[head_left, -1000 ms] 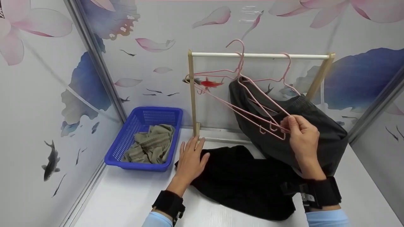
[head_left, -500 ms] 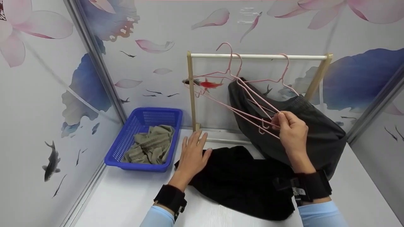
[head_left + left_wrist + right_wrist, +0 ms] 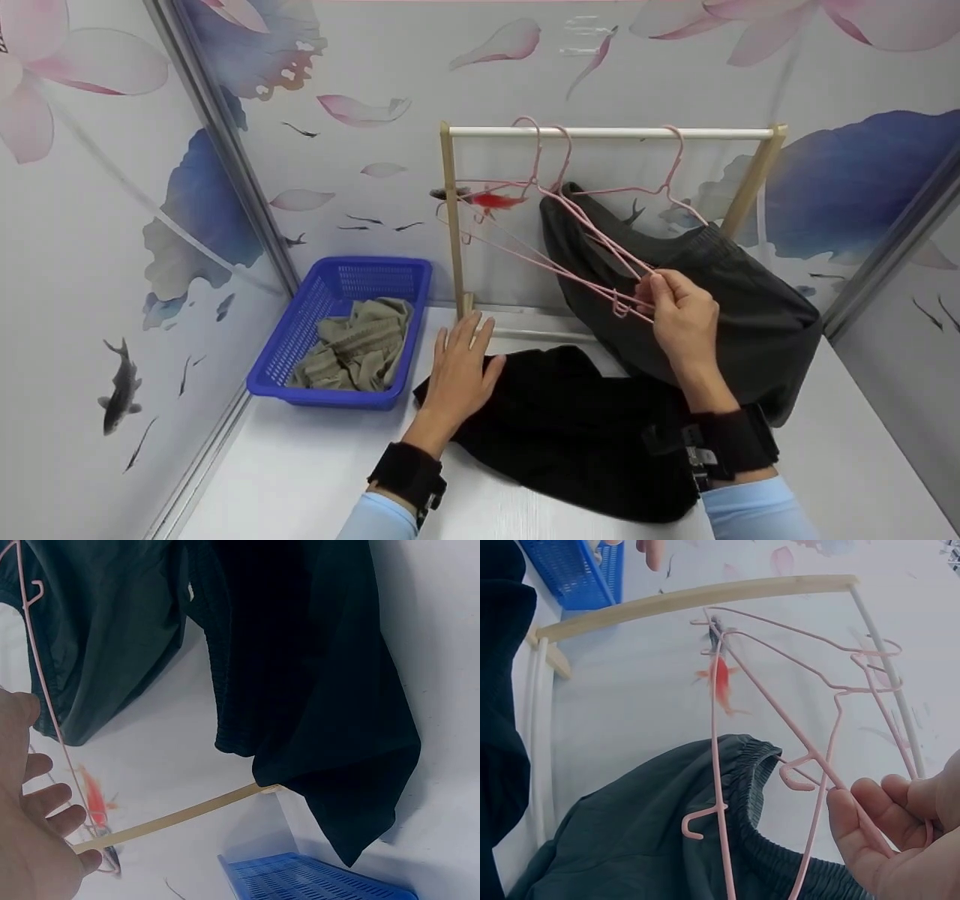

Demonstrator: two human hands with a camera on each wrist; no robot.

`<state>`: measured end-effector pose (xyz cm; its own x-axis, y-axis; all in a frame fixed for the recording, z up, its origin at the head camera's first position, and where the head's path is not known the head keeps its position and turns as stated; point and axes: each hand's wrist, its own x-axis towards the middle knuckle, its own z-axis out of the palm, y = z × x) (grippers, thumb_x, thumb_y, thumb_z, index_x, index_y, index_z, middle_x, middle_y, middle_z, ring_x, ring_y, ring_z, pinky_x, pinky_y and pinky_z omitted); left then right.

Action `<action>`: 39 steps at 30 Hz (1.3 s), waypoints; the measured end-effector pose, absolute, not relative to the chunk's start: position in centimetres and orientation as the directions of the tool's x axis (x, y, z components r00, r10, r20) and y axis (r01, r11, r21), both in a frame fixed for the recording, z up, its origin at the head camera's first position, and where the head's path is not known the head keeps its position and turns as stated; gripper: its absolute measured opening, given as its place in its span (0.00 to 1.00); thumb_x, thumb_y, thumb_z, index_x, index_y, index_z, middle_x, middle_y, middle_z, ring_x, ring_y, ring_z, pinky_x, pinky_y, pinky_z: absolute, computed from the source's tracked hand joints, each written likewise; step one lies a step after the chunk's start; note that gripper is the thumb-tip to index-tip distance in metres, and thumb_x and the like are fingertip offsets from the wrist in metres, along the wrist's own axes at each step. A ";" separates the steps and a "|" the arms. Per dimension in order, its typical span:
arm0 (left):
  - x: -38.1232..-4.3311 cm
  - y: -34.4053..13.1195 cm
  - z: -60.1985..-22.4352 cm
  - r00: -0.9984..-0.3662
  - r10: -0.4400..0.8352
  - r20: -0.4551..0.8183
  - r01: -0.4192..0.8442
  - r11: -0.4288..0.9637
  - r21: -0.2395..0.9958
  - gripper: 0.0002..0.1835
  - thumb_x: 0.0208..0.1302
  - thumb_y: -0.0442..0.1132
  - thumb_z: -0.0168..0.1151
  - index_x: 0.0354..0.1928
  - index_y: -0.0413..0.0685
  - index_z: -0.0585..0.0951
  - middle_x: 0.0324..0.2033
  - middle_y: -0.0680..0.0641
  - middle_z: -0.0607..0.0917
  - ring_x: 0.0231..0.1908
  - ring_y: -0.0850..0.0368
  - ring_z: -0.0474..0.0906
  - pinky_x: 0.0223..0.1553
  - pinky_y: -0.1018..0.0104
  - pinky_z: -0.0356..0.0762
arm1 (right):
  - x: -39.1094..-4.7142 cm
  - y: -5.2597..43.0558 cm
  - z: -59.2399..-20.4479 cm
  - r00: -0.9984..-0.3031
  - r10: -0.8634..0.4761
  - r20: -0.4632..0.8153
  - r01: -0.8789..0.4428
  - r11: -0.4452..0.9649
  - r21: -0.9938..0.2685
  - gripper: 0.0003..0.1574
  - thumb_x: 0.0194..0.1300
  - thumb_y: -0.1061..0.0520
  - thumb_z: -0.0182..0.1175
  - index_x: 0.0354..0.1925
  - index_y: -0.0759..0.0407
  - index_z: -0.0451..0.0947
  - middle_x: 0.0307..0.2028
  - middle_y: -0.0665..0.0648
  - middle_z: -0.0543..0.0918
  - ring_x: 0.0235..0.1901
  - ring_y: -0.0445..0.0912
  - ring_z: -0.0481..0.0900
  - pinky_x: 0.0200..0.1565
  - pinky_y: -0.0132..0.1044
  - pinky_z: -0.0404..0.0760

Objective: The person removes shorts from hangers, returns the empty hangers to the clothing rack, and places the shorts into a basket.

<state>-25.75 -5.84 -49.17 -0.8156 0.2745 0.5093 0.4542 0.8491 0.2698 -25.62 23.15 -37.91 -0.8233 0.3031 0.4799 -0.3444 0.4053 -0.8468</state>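
My right hand pinches one end of a pink hanger, right of the rack's middle. The hanger's hook is at the white rail, beside a second pink hanger; their wires overlap near the fingers. Behind this hand, dark grey elastic-waist pants hang from a third hanger. My left hand, fingers straight and slightly spread, is over the left end of a black garment on the table. Whether it touches the cloth I cannot tell; the left wrist view shows nothing in it.
A blue basket with a crumpled khaki garment stands left of the rack. The rack's wooden left post rises behind my left hand. Printed wall panels close in the white table at the back and sides.
My right hand has moved left and slightly down with the hanger. The hanger's hook, earlier above the rail, has dropped to rail height. My left hand has barely moved.
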 end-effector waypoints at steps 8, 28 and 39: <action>-25.5 -5.7 -49.9 -0.813 0.257 0.523 0.461 0.832 0.308 0.29 0.77 0.49 0.57 0.73 0.42 0.71 0.72 0.36 0.71 0.73 0.39 0.64 0.72 0.34 0.56 | -25.7 23.2 -38.9 -0.844 0.290 0.452 -0.334 0.375 -0.865 0.16 0.79 0.61 0.55 0.41 0.73 0.84 0.37 0.70 0.87 0.30 0.35 0.86 0.37 0.28 0.86; -24.4 -4.3 -52.4 -0.843 0.219 0.492 0.439 0.809 0.392 0.30 0.78 0.51 0.55 0.73 0.42 0.71 0.72 0.37 0.70 0.71 0.36 0.66 0.69 0.32 0.60 | -24.2 24.6 -43.5 -0.897 0.145 0.417 -0.381 0.224 -0.897 0.13 0.77 0.68 0.53 0.49 0.78 0.81 0.44 0.73 0.86 0.38 0.38 0.88 0.43 0.32 0.86; -23.8 -3.4 -53.6 -0.855 0.186 0.484 0.412 0.810 0.416 0.29 0.78 0.50 0.55 0.73 0.41 0.71 0.71 0.36 0.71 0.70 0.35 0.67 0.71 0.34 0.59 | -22.3 25.8 -47.7 -0.887 0.179 0.425 -0.354 0.328 -0.876 0.11 0.76 0.67 0.57 0.47 0.74 0.83 0.44 0.71 0.87 0.37 0.34 0.86 0.41 0.24 0.83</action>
